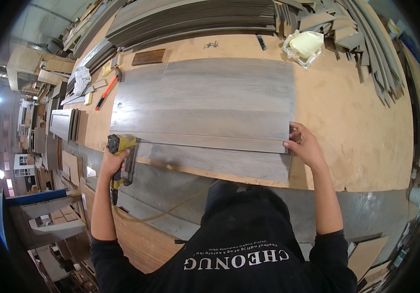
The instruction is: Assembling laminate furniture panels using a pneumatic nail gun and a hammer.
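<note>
A large grey wood-grain panel (205, 97) lies flat on the workbench. Across its near part runs a long, narrow grey wooden strip (210, 142). My left hand (113, 162) is wrapped round the handle of a yellow and black nail gun (123, 143), whose head is at the strip's left end. At the opposite end, my right hand (308, 149) holds the strip between thumb and fingers. From the nail gun a thin yellowish air hose (166, 213) trails down and away to the right.
A hammer (107, 92) with an orange-red handle lies left of the panel. Stacked grey boards (190, 24) line the bench's far side. A pale yellow lump in clear plastic (303, 46), a brown wood piece (149, 57) and loose nails or screws (211, 45) lie beyond the panel.
</note>
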### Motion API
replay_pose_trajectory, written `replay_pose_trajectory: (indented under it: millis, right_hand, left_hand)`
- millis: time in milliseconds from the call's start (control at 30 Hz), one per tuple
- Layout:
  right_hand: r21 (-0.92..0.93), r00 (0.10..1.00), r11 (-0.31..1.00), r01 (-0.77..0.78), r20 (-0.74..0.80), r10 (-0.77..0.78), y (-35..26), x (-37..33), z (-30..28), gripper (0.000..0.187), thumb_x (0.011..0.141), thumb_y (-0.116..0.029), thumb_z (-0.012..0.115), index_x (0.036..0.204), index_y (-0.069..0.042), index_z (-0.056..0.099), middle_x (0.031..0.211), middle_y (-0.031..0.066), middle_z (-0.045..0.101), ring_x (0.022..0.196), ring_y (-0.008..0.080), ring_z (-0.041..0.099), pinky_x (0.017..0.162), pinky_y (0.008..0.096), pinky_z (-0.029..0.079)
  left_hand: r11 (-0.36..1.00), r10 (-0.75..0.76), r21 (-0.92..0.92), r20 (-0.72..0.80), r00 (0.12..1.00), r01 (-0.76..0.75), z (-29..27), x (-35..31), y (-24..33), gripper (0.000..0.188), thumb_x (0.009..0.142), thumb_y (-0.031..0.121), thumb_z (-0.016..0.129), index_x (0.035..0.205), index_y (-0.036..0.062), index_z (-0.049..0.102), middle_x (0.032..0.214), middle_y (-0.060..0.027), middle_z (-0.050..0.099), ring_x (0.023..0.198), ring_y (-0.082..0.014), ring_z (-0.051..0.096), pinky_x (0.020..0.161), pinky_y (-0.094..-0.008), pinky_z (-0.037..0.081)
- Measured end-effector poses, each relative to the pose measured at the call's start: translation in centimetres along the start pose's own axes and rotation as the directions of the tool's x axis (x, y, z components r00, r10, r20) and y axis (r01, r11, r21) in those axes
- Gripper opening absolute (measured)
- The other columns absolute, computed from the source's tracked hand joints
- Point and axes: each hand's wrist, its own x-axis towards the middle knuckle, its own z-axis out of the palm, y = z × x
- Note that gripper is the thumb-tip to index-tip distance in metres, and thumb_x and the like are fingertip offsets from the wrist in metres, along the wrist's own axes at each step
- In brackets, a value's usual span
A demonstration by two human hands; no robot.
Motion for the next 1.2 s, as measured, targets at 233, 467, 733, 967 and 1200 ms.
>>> replay_pose_trajectory:
  millis: [233, 467, 733, 967, 1200]
  right_hand:
    - [-0.056, 1.000, 0.998, 0.008, 0.028, -0.006, -0.1, -0.5, -0.6, 0.059, 0.076, -0.010, 0.069, 0.130, -0.004, 0.047, 0.082, 0.0095, 0.064, 0.080, 0.0206, 0.062, 0.076, 0.0319, 0.048]
    - [-0.020, 0.999, 1.000, 0.003, 0.052, -0.002, 0.1, -0.2, -0.5, 0.060, 0.076, -0.014, 0.070, 0.131, -0.005, 0.046, 0.083, 0.0098, 0.066, 0.082, 0.0216, 0.063, 0.076, 0.0319, 0.047]
    - [-0.034, 0.999, 0.999, 0.017, 0.048, -0.015, 0.5, -0.2, -0.7, 0.059, 0.076, -0.013, 0.069, 0.130, -0.004, 0.046, 0.084, 0.0104, 0.067, 0.081, 0.0214, 0.063, 0.075, 0.0326, 0.048]
    - [-0.185, 0.996, 0.978, 0.094, 0.020, -0.092, -0.7, -0.3, 1.1, 0.057, 0.074, -0.012, 0.071, 0.124, 0.001, 0.047, 0.087, 0.0181, 0.066, 0.088, 0.0345, 0.062, 0.078, 0.0398, 0.049]
    - [-0.166, 0.994, 0.980, 0.111, 0.027, -0.108, -0.8, 0.0, 3.6, 0.056, 0.075, -0.013, 0.071, 0.123, 0.001, 0.047, 0.090, 0.0179, 0.065, 0.092, 0.0346, 0.061, 0.081, 0.0414, 0.048]
  left_hand:
    - [0.988, 0.092, 0.118, 0.080, 0.993, -0.101, 5.0, -3.6, 4.9, 0.019, 0.077, 0.014, 0.068, 0.086, -0.0022, 0.062, 0.057, -0.0026, 0.055, 0.043, -0.0102, 0.050, 0.042, -0.0271, 0.042]
    - [0.993, 0.112, 0.015, 0.223, 0.968, -0.118, 7.0, -4.5, 7.0, 0.016, 0.081, 0.012, 0.066, 0.088, -0.0012, 0.061, 0.059, -0.0006, 0.054, 0.046, -0.0086, 0.049, 0.042, -0.0245, 0.042]
    - [0.945, 0.072, 0.301, 0.190, 0.979, -0.128, 7.3, -4.9, 8.5, 0.027, 0.076, 0.018, 0.069, 0.090, -0.0042, 0.063, 0.064, -0.0066, 0.060, 0.048, -0.0111, 0.054, 0.046, -0.0295, 0.044]
    - [0.964, 0.145, 0.190, 0.210, 0.967, -0.186, 9.7, -7.7, 9.7, 0.026, 0.075, 0.017, 0.071, 0.089, -0.0034, 0.064, 0.058, -0.0045, 0.059, 0.047, -0.0110, 0.054, 0.047, -0.0279, 0.043]
    - [0.962, 0.170, 0.150, 0.325, 0.930, -0.228, 12.4, -7.4, 11.3, 0.024, 0.078, 0.016, 0.071, 0.090, -0.0029, 0.062, 0.057, -0.0016, 0.056, 0.045, -0.0082, 0.051, 0.044, -0.0248, 0.042]
